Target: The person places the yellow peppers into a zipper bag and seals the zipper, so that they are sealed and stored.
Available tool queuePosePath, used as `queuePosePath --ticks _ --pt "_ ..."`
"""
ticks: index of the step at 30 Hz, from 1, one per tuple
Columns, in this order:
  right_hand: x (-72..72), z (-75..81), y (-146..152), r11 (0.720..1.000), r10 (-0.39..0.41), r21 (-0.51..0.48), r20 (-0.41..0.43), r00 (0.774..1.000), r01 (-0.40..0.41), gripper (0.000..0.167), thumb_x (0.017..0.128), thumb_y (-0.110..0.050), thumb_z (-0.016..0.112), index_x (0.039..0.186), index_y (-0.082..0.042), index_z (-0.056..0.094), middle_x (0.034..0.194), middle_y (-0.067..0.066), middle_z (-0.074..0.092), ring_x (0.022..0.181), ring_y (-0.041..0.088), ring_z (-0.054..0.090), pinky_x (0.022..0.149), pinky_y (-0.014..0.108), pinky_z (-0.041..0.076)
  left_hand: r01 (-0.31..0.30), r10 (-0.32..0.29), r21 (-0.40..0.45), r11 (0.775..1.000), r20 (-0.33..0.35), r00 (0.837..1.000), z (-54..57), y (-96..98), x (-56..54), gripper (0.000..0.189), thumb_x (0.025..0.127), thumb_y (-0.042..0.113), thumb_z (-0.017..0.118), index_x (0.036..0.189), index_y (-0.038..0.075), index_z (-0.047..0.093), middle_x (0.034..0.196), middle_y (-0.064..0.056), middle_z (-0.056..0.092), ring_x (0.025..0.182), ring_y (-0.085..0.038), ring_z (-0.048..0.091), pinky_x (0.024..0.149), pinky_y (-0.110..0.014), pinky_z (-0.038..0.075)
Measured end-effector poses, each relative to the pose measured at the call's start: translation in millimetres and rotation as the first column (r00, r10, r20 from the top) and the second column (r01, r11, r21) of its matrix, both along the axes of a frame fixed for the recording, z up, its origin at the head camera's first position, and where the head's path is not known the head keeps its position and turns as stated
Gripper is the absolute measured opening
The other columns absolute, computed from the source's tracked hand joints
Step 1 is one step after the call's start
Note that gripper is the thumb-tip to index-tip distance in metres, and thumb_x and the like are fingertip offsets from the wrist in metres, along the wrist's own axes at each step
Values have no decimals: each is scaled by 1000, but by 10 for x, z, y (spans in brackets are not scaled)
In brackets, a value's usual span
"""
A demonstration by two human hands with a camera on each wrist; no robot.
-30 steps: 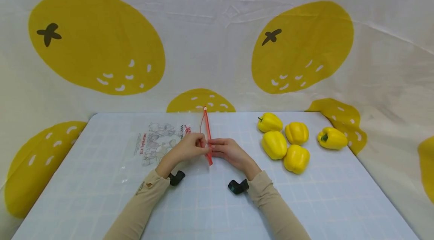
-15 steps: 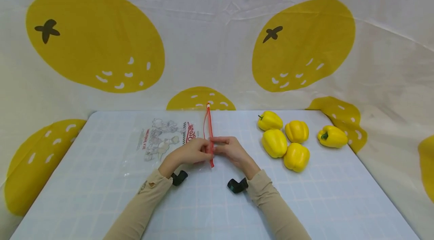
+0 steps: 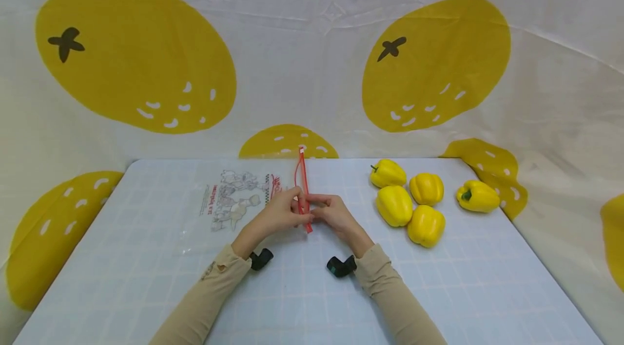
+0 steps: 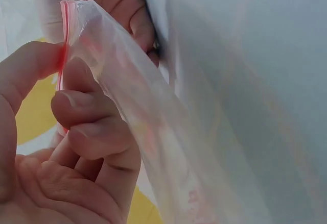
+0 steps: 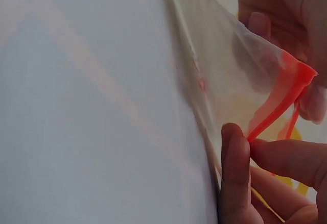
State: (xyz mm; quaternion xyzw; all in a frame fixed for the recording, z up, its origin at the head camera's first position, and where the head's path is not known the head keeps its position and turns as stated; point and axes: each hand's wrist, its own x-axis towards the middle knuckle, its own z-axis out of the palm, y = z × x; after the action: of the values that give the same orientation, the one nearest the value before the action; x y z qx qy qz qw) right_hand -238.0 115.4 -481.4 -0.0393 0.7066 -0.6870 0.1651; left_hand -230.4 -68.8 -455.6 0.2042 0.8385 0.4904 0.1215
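A clear plastic zip bag [image 3: 236, 201] with printed figures lies on the table in the head view, its red zip strip [image 3: 304, 171] raised toward the right. My left hand [image 3: 278, 214] pinches the bag at this strip. Opposite it, my right hand [image 3: 336, 219] pinches the red edge between thumb and finger, which the right wrist view shows closely at the fingertips [image 5: 236, 147]. In that view the strip [image 5: 281, 94] stands parted into two red bands. The left wrist view has the bag's clear film [image 4: 148, 112] running down past the curled left fingers [image 4: 97, 137].
Several yellow bell peppers [image 3: 394, 206] sit on the right of the table [image 3: 292, 301], one [image 3: 478, 196] apart near its right edge. A black fitting [image 3: 341, 266] is at my right wrist, another [image 3: 262, 259] at my left. A patterned cloth [image 3: 302, 63] hangs behind.
The bag and its red strip have shifted slightly right, along with my left hand. Both hands stay at the strip, and the left fingers have changed their hold a little. The peppers keep their places.
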Motion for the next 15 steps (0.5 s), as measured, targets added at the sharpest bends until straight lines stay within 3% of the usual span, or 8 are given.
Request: queuePosePath --ticks 5,8,10,12,15 --pt "-3 121 73 986 -20 166 -66 998 30 39 92 -3 58 130 3 61 117 19 67 76 19 68 75 30 56 -33 33 -14 999 -5 999 -15 45 18 38 82 16 82 98 6 49 60 -1 57 52 -15 52 51 -26 40" --pt "-25 278 206 956 -83 265 -165 983 125 34 97 -12 58 129 0 62 115 20 67 85 28 70 78 32 56 -52 52 -28 998 6 999 -23 56 27 38 81 16 82 98 7 49 59 -1 55 51 -15 52 51 -26 39" --pt "-47 389 338 930 -143 290 -285 948 228 31 97 -13 60 125 0 64 114 20 68 91 32 68 79 31 55 -57 57 -36 998 6 998 -28 56 32 38 81 17 82 98 7 50 59 -1 54 51 -15 51 51 -27 37" --pt "-48 522 499 886 -186 330 -391 901 326 28 98 -14 60 123 -1 66 115 19 67 96 33 66 81 32 54 -49 49 -35 998 2 999 -35 53 39 37 81 17 82 98 7 50 59 -1 54 51 -14 50 51 -27 36" --pt "-32 678 778 791 -224 394 -525 821 468 26 97 -15 60 117 0 67 115 17 67 100 33 63 85 38 51 -35 35 -32 999 -1 999 -42 49 60 38 82 17 81 98 5 49 57 0 53 50 -13 49 50 -27 35"
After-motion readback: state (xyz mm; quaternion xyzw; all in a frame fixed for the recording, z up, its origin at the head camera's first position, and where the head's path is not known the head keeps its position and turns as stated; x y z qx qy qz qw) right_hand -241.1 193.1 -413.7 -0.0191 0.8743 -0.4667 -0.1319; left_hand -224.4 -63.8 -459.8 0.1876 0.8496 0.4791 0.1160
